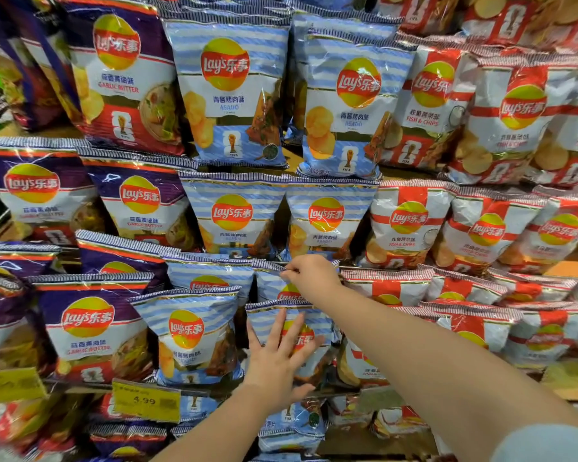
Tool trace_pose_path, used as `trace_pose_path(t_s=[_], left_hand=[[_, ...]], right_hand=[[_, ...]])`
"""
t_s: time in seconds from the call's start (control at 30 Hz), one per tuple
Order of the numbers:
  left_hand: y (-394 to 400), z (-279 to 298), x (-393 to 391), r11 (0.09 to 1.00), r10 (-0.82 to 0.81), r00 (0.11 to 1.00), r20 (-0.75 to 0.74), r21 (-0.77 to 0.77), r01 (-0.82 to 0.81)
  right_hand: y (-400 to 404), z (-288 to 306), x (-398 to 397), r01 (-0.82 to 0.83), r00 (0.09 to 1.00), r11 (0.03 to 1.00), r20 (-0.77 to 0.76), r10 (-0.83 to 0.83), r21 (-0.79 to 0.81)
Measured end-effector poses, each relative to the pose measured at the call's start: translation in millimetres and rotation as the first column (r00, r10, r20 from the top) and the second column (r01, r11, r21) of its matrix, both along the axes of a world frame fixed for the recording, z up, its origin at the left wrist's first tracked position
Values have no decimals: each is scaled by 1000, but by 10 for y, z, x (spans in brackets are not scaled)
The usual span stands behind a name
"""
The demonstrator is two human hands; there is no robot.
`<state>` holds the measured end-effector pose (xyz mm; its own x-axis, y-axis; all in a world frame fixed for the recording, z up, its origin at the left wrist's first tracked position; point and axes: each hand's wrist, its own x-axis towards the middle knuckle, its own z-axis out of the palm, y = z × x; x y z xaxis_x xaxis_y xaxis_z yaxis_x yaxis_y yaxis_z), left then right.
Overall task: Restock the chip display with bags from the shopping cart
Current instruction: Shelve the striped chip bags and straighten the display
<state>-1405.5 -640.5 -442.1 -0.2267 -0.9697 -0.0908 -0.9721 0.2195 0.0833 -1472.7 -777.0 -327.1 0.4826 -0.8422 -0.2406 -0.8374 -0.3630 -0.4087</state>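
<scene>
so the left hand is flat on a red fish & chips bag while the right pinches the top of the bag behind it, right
Not quite. In the head view the left hand lies flat on a blue striped Asado bag, not a red Fish & Chips one. The rest holds: the right hand pinches the top edge of the blue bag behind.

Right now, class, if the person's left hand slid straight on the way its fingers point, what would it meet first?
The left hand lies flat on a blue Asado bag, fingers pointing up. It would probably meet the rear Asado bag pinched by the right hand; depth is unclear.
</scene>
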Motion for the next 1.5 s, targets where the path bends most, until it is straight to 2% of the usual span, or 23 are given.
trace_pose_path(t_s=[0.07,0.1,0.2,0.27,0.37,0.47,0.53,0.63,0.73,0.8,0.9,0.97,1.07,1.17,1.23,1.33,1.43,1.5], left_hand=[[23,-70,56,996,36,999,7,-82,-36],[46,-73,76,994,35,999,3,-104,-35],[150,-114,144,954,3,1000,16,-299,2],[208,-134,220,935,17,1000,15,-354,-10],[307,-134,439,921,-3,1000,8,-390,6],[407,-128,772,876,-6,999,-46,-483,-17],[486,-122,1050,868,82,993,-84,-483,-113],[591,-90,1409,881,220,973,-67,-415,-228],[573,-37,1600,918,254,966,49,-327,-224],[470,-13,1665,951,220,970,109,-246,-188],[327,-38,1725,979,174,964,202,-145,-146],[292,-46,1698,981,175,970,168,-120,-156],[222,-98,1680,988,89,989,117,-134,-73],[121,-120,1710,991,7,996,89,-132,5],[112,-125,1722,989,-13,999,31,-148,17],[169,-88,1632,955,-132,991,-12,-270,124],[134,-77,1534,917,-266,963,42,-298,266],[53,-46,1538,933,-264,960,93,-227,279]], right_hand=[[-11,-10,-26,-64,997,996,-50,60,-68],[13,-26,-62,-117,992,979,-61,108,-166],[193,-172,-235,-256,956,820,-8,293,-511],[352,-348,-373,-367,897,702,-32,441,-610],[606,-525,-456,-510,806,573,-123,580,-642],[790,-577,-341,-557,770,551,-136,624,-622],[908,-590,-217,-600,727,529,-133,673,-601],[1049,-661,-46,-762,608,432,-306,732,-481],[1153,-645,196,-822,569,462,-456,684,-332],[1158,-591,376,-845,525,477,-543,656,-241],[1176,-592,598,-820,527,534,-636,563,-207],[1173,-672,612,-809,507,557,-700,503,-185],[1220,-688,571,-769,505,623,-733,456,-142],[1277,-605,440,-716,621,664,-633,463,-216],[1364,-547,296,-684,639,704,-621,454,-190],[1463,-563,-29,-630,671,761,-603,433,-155],[1419,-568,-334,-512,710,846,-627,320,-149],[1349,-556,-459,-403,759,903,-606,237,-152]])
